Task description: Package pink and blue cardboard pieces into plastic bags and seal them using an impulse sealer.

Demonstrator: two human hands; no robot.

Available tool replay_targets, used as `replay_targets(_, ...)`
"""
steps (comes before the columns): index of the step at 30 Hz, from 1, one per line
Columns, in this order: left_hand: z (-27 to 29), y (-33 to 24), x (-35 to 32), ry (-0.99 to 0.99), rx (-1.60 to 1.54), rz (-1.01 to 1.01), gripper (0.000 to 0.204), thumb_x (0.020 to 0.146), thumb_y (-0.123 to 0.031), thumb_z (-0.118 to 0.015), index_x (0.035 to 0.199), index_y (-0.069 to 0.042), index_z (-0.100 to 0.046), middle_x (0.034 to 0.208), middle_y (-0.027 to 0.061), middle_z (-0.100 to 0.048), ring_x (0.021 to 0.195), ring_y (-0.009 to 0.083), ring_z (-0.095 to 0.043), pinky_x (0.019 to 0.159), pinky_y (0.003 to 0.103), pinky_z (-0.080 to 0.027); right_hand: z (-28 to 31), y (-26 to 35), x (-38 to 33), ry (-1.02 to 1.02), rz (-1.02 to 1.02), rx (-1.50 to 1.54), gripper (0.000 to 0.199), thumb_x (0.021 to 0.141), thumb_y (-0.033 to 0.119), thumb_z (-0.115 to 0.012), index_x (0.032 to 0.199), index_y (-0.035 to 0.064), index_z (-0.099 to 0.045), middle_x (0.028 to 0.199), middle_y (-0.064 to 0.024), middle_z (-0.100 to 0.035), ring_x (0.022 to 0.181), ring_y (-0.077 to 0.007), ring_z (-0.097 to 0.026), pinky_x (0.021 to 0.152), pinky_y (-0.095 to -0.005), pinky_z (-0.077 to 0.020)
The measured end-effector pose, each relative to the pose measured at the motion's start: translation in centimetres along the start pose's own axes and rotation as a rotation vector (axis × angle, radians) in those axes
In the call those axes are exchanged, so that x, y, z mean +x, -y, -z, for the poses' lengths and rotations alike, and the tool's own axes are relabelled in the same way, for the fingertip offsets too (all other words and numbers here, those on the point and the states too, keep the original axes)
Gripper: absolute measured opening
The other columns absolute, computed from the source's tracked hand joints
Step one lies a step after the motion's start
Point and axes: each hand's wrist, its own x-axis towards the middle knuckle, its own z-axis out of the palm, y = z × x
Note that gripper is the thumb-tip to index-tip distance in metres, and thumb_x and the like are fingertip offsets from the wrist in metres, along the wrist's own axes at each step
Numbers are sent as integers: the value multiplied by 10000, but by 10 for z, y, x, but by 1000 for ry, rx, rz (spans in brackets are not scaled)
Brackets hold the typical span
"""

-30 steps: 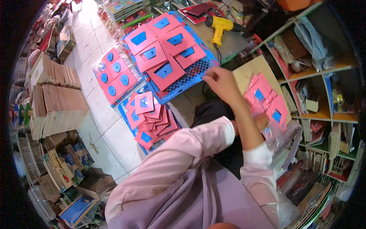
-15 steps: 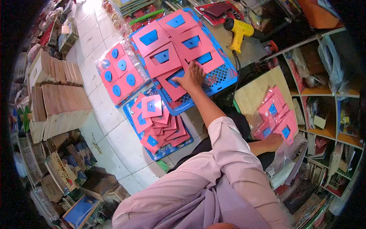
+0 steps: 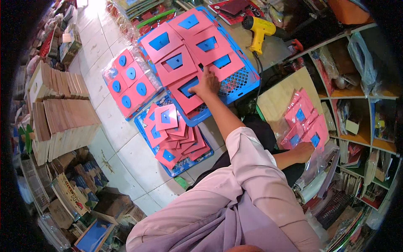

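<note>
My right hand [image 3: 206,85] reaches over a blue plastic crate [image 3: 252,82], thumb and fingers spread. It touches the nearest pink square piece [image 3: 182,103], which has a blue trapezoid set in it. More pink pieces with blue trapezoids, such as one at the far left [image 3: 147,47], lie flat on the crate, some overlapping. My arms cross, the right over the left. My left hand [image 3: 300,153] rests at the right, fingers pressed together at the lower end of pink pieces [image 3: 299,103] in clear plastic on a wooden board [image 3: 275,94]. Its fingertips are mostly hidden.
A lower blue tray [image 3: 178,170] bears a heap of pink pieces. Beside it, pink cards with blue ovals [image 3: 141,88] lie in clear plastic. A yellow heat gun [image 3: 258,31] lies beyond the crate. Stacked wooden boards [image 3: 69,126] stand left; shelves [image 3: 365,98] stand right.
The whole view has shifted slightly. My left hand has moved a little farther forward over the bagged pink pieces. My right hand stays at the nearest piece on the crate.
</note>
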Motion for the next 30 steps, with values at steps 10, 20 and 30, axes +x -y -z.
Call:
replay_targets(10, 0, -2, -2, -1, 1, 4, 230, 696, -56, -578, 926, -54, -580, 779, 104, -626, 682, 202, -609, 598, 316, -480, -7, -8, 28, 204, 39, 40, 839, 454, 320, -827, 1126, 45, -408, 1109, -170, -496, 1044, -307, -497, 891, -407, -407)
replay_targets(20, 0, -2, -4, -7, -2, 3, 224, 697, -64, -579, 921, -62, -584, 794, 108, -626, 694, 215, -610, 609, 318, -478, -7, 9, 8, 9, 18, 2, 785, 494, 357, -798, 1100, 42, -410, 1088, -170, -519, 1018, -318, -519, 858, -547, -380)
replay_targets(30, -1, 0, 4, -33, 5, -21, 217, 699, -73, -581, 916, -69, -588, 810, 113, -625, 705, 228, -611, 620, 320, -477, -8, -10, 33, 145, -38, 152, 662, 511, 218, -775, 1060, -9, -483, 997, -209, -578, 937, -350, -565, 823, -411, -460)
